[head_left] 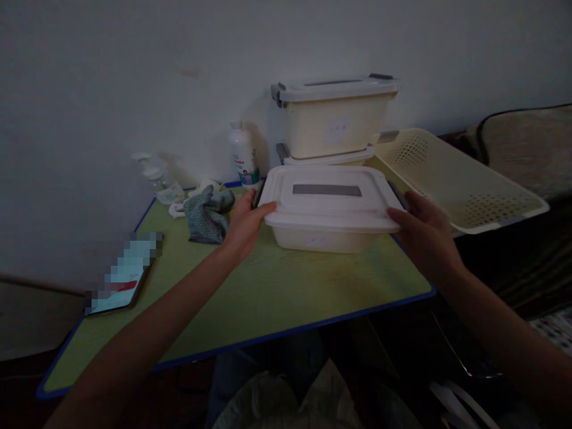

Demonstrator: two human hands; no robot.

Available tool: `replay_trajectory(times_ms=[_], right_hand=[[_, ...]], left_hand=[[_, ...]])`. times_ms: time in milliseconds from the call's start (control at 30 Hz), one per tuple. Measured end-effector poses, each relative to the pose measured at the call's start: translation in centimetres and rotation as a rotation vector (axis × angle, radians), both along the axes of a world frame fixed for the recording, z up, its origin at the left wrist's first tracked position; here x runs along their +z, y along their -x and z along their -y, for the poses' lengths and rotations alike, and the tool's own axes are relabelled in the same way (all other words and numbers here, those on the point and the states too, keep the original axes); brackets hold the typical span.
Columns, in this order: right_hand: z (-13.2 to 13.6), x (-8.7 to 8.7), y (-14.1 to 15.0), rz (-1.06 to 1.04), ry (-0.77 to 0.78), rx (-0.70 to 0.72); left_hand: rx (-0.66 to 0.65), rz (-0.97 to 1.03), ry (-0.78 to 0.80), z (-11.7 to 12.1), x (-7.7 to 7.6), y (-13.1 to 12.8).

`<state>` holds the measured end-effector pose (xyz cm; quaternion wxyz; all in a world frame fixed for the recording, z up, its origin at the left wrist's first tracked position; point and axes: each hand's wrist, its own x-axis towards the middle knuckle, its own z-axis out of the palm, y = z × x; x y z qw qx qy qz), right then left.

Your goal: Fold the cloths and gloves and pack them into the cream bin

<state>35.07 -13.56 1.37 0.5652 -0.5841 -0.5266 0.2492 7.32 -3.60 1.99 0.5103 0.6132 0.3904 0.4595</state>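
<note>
A cream storage box point(322, 239) with a white lid point(328, 211) is in front of me, above or on the green tabletop; I cannot tell whether its base touches. A grey strip marks the middle of the lid. My left hand point(243, 223) grips the left end, its thumb on the lid's edge and its fingers hidden behind. At the right end my right hand point(422, 229) holds on in the same way, thumb over the rim, near a dark grey side latch. A small pale label shows on the box's front.
Behind stand two stacked lidded boxes point(337, 125). A cream perforated basket point(465, 179) lies to the right. On the green table point(268, 310), left of the box, are a checked cloth point(205, 214), a white bottle point(243, 155), a clear pump bottle point(161, 182) and a phone point(129, 274).
</note>
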Motion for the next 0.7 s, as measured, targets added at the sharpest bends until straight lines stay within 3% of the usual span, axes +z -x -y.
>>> replay_trajectory(times_ms=[133,333,500,700], right_hand=[[0.2,0.3,0.5,-0.087,-0.059,-0.053],[0.2,0.5,0.7,-0.055,-0.008,-0.090],[0.1,1.3,1.9,-0.217,-0.012,-0.182],[0.1,2.3,2.6,-0.184,-0.024,-0.143]], left_hand=[[0.072,-0.036,-0.058,-0.4,0.1,0.1],[0.051,-0.185,-0.166,-0.7,-0.3,0.1],[0.163,-0.105,-0.038,0.2,0.8,-0.6],[0.218,-0.075,0.042,0.8,2.3,-1.3]])
